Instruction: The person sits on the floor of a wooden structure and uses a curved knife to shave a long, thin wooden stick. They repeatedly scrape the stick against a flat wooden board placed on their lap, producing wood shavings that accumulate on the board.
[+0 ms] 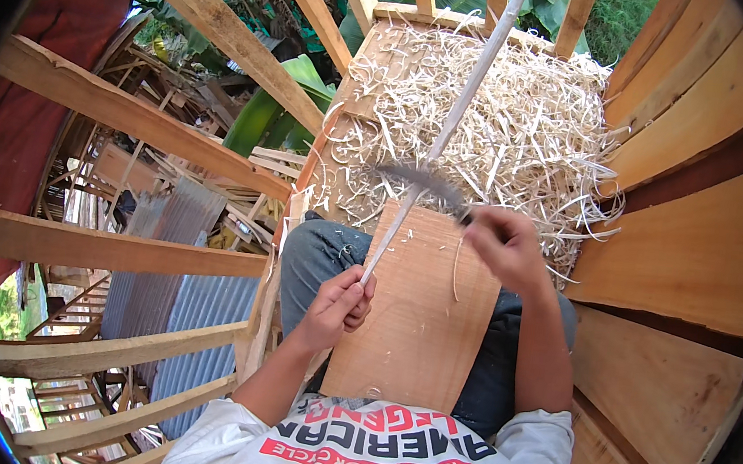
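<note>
My left hand (341, 310) is closed around the near end of a long, pale wooden stick (456, 114). The stick slants up and away past the top edge of the view. My right hand (507, 249) grips a knife by its handle, which the fingers mostly hide. Its dark, slightly curved blade (427, 180) lies across the stick, well beyond my left hand; motion blurs it a little. Beneath the stick, a flat wooden board (417, 318) rests on my lap. A thin curled shaving (455, 272) lies on the board near my right hand.
A thick heap of pale shavings (491, 127) covers the floor ahead. Wooden slats (125, 247) form a railing at the left, with corrugated metal sheets (201, 305) and scrap wood below. Wooden panels (697, 239) close in the right side. Banana leaves (290, 106) show beyond the railing.
</note>
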The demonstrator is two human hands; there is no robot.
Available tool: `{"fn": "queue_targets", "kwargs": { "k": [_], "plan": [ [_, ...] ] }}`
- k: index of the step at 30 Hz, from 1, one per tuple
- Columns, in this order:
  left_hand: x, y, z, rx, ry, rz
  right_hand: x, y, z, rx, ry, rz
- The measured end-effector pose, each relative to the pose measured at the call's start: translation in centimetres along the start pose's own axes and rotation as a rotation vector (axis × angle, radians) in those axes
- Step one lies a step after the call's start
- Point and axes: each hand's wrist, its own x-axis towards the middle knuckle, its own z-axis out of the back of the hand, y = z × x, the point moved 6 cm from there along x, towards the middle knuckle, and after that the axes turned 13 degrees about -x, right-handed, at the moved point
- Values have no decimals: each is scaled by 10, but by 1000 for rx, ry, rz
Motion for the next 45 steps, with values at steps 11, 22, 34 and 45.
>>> {"fn": "queue_targets", "kwargs": {
  "k": [11, 22, 34, 45],
  "plan": [
    [7, 1, 0, -3, -38, -4, -1, -3, 7, 190, -26, -129],
    [9, -6, 0, -7, -32, -6, -4, 3, -6, -29, 53, 11],
    [6, -6, 1, -24, -20, -28, -4, -4, -2, 39, -40, 41],
    [-1, -8, 0, 2, -34, -59, -2, 1, 10, 68, -125, -61]
  ]
}}
